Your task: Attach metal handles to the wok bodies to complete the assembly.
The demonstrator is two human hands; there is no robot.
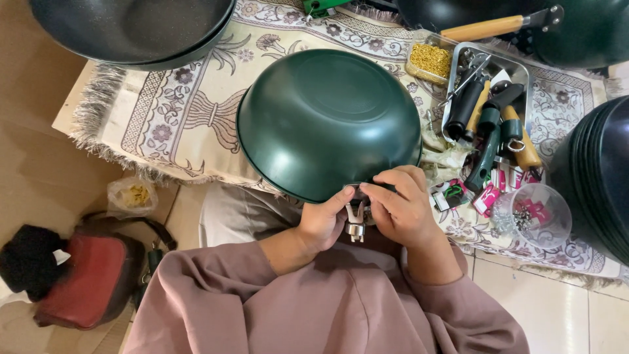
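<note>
A fringed patterned rug [183, 118] is spread over a tiled floor [557, 308]. A metal handle bracket [356, 221] is pinched between the left hand [324, 219] and right hand [401, 206], both clenched on it, against the near rim of an upturned green pan [327, 121]. To the right of the grip, a metal tray [524, 72] of handles and a clear plastic cup [534, 216] are placed.

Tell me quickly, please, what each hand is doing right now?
Left hand: closed on the metal bracket at the green pan rim.
Right hand: pinching the same bracket.
</note>
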